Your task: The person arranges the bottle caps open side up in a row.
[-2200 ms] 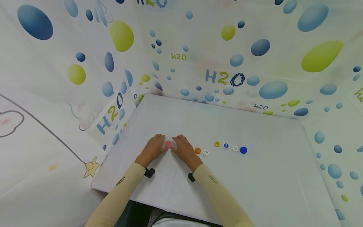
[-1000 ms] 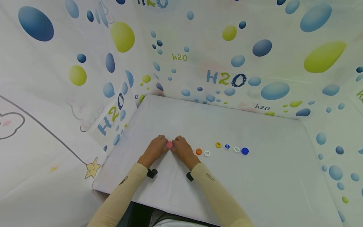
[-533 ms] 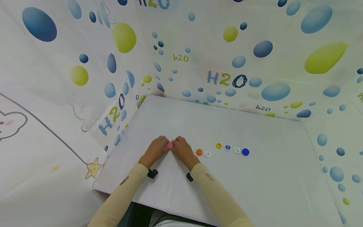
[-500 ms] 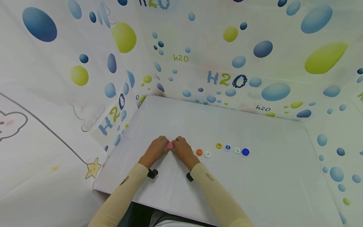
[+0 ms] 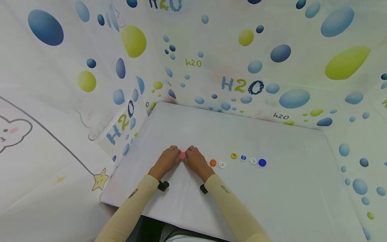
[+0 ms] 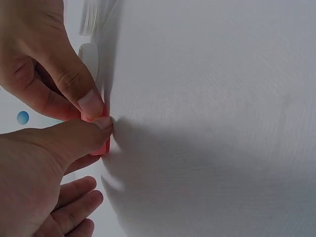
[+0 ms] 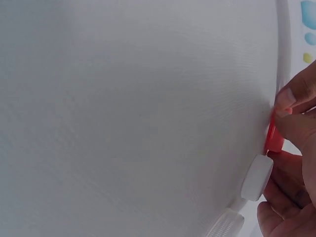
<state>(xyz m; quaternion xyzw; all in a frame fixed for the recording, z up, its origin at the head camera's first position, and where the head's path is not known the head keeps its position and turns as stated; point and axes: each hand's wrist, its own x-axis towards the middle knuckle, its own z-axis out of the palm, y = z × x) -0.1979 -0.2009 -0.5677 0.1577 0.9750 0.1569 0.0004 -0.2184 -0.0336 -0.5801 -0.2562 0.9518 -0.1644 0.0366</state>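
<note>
A pinkish-red bottle cap (image 5: 182, 155) lies on the white-covered table between both hands. My left hand (image 5: 167, 160) pinches its left side, and my right hand (image 5: 197, 161) pinches the opposite side. Seen from the left wrist, the two thumbs meet on the cap (image 6: 104, 147), which stands close against the cloth. In the right wrist view the red side wall (image 7: 274, 134) shows below the fingertips. A white cap (image 7: 257, 177) sits just beside it, by the curled right fingers; in the head view the right hand hides it.
To the right of my hands lie an orange cap (image 5: 213, 163), a white printed cap (image 5: 222, 165), a yellow cap (image 5: 233, 156), a blue-and-white cap (image 5: 243, 157), another white one and a solid blue cap (image 5: 262, 162). Patterned sheets (image 5: 208, 77) enclose the table (image 5: 272, 201).
From standing apart on either side of the red cap, my hands have closed in and now pinch it. The last half second shows hardly any motion; the head view has shifted slightly.
</note>
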